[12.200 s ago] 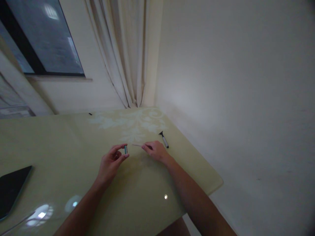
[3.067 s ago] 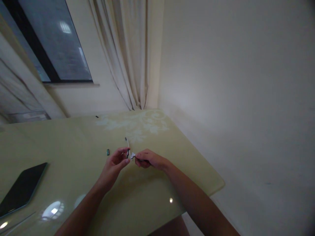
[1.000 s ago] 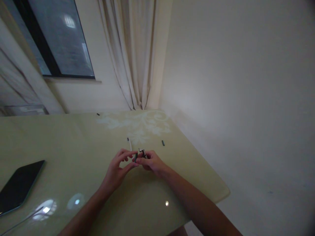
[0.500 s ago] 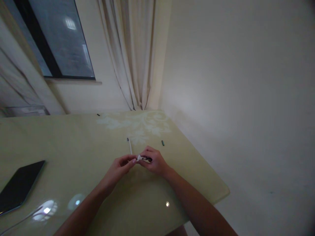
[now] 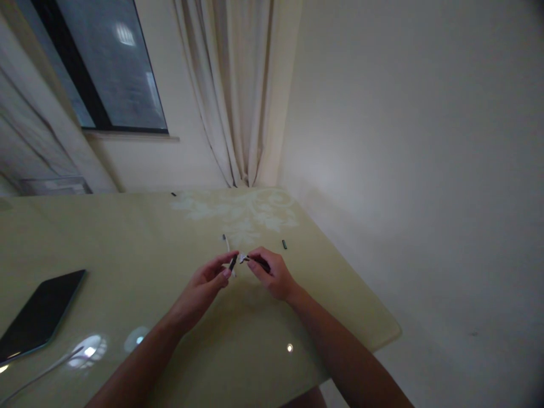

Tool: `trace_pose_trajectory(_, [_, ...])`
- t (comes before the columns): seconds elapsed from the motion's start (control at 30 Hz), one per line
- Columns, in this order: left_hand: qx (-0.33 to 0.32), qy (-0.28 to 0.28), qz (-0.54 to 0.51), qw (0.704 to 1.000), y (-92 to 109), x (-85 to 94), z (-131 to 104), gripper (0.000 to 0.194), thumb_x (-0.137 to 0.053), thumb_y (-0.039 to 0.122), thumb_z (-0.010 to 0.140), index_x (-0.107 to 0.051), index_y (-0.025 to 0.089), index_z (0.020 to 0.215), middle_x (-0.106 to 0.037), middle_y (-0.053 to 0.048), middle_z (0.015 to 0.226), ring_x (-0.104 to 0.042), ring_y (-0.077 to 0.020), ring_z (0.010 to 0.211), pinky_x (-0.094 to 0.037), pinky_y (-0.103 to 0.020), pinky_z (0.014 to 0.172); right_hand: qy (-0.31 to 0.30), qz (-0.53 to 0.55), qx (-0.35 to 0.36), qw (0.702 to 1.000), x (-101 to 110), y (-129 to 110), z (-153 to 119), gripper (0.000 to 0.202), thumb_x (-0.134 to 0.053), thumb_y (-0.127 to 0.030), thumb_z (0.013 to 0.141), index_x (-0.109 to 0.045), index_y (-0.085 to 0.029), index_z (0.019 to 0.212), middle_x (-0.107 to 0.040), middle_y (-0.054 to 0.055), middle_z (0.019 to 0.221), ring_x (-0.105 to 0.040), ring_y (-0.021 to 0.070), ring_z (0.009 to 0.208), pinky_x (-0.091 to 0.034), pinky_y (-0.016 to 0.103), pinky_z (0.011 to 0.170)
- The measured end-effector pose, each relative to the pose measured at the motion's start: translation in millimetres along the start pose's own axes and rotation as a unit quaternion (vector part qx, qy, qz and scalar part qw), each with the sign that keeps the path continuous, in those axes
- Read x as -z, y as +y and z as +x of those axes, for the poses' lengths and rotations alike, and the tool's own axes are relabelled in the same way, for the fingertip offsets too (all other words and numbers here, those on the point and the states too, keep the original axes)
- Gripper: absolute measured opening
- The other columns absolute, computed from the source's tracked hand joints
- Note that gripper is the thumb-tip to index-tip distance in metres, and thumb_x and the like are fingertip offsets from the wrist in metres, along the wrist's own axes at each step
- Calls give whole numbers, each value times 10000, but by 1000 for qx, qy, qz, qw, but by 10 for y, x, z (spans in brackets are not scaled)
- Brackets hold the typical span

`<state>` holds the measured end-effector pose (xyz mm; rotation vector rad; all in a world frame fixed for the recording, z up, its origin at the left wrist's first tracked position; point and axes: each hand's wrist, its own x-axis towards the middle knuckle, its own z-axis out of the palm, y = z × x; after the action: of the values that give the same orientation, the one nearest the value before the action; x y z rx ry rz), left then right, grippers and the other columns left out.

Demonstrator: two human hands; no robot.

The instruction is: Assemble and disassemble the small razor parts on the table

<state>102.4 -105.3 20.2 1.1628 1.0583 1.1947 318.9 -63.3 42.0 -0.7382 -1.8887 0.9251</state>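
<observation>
My left hand (image 5: 208,283) pinches a small black piece (image 5: 233,262) between thumb and fingertips. Close by on the right, my right hand (image 5: 275,276) is closed round a slim dark object (image 5: 260,264) with a whitish, shiny end (image 5: 243,258) pointing at the left hand. The two held parts are slightly apart; what kind of things they are is too small to tell. Behind the left fingertips lies a thin white stick (image 5: 228,243) with a dark tip, partly covered by the hand.
A small dark piece (image 5: 284,244) lies right of my hands on the glossy table (image 5: 340,306). Another dark bit (image 5: 173,194) is at the far edge. On the left are a black tablet (image 5: 42,311) and a white cable (image 5: 46,371). A wall (image 5: 403,170) borders the right side.
My hands have moved slightly apart. The black piece now shows in my left fingertips, and the whitish end in my right hand stands away from the left fingers. The view has shifted a little.
</observation>
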Motion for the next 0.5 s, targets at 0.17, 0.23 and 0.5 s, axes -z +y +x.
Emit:
trace_pose_trajectory(0.17, [-9, 6, -11, 1000, 12, -27, 4, 604, -821, 506, 780, -711, 272, 1326, -688, -65, 1082, -522, -149, 819, -445, -257, 757, -7, -19, 14, 1000, -39, -20, -8, 238, -589, -391, 1003, -704, -184, 1031, -632, 15, 794, -539, 150, 686, -402, 263, 665])
trace_pose_trajectory(0.23, [-14, 12, -5, 1000, 34, -36, 4, 612, -831, 494, 768, -715, 257, 1321, -663, -40, 941, -502, -143, 779, -429, -249, 732, -9, -22, 16, 1000, -50, -19, -9, 239, -591, -390, 1002, -704, -180, 1025, -651, 22, 815, -552, 148, 691, -412, 260, 668])
trace_pose_trajectory(0.5, [-24, 15, 2, 1000, 80, -42, -11, 574, -838, 444, 776, -723, 257, 1307, -596, 13, 798, -510, -125, 750, -409, -228, 718, -4, -32, 50, 998, -66, -16, -9, 229, -601, -366, 987, -698, -161, 1008, -657, 21, 801, -551, 135, 677, -426, 247, 663])
